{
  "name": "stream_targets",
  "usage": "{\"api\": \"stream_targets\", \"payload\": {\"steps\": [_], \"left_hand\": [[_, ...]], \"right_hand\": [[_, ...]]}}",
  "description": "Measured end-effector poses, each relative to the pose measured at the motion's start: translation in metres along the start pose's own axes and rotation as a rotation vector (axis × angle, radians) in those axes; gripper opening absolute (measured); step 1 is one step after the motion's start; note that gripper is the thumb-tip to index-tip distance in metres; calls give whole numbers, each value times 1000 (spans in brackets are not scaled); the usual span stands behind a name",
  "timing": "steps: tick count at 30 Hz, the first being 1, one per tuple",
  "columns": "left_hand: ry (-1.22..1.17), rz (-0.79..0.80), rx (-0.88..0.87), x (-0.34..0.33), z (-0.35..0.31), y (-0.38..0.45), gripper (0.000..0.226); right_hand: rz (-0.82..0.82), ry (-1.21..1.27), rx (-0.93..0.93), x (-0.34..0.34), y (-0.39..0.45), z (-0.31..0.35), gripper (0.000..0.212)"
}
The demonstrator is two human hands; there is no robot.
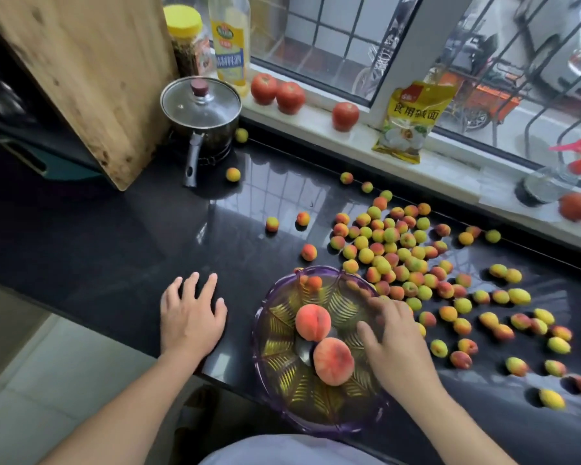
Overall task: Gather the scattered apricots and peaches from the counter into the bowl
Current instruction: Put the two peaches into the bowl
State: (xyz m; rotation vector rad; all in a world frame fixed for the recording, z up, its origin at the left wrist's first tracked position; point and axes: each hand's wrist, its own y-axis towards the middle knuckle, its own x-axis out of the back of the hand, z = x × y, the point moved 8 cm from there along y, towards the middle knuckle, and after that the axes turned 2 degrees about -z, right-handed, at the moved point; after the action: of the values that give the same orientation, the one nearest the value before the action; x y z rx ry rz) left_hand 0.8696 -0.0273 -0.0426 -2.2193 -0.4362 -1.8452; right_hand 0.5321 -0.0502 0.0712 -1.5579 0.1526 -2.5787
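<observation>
A purple glass bowl (272, 374) stands near the front edge of the black counter (131, 250). Two peaches (313, 322) lie in it, the nearer one (333, 362) toward me. A small apricot (314, 283) sits at the bowl's far rim. Several apricots (393, 250) lie scattered across the counter to the right of the bowl. My right hand (394, 344) hovers over the bowl's right rim, fingers spread and blurred, holding nothing. My left hand (192, 313) rests flat on the counter left of the bowl.
A lidded pot (202, 109) sits at the back left beside a leaning wooden board (88, 78). Tomatoes (277, 92), an oil bottle (230, 41), a jar (188, 41) and a yellow packet (410, 122) line the window sill. Stray apricots (232, 174) lie near the pot.
</observation>
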Motion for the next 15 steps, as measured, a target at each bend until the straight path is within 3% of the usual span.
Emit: {"api": "stream_targets", "payload": {"steps": [4,8,15], "left_hand": [[18,7,131,10,21,65,51],[56,67,259,-10,36,93,63],[71,13,267,-23,44,98,63]], "right_hand": [[24,-33,120,4,63,36,30],[72,-61,278,-19,149,103,27],[113,-4,265,-119,341,198,39]]}}
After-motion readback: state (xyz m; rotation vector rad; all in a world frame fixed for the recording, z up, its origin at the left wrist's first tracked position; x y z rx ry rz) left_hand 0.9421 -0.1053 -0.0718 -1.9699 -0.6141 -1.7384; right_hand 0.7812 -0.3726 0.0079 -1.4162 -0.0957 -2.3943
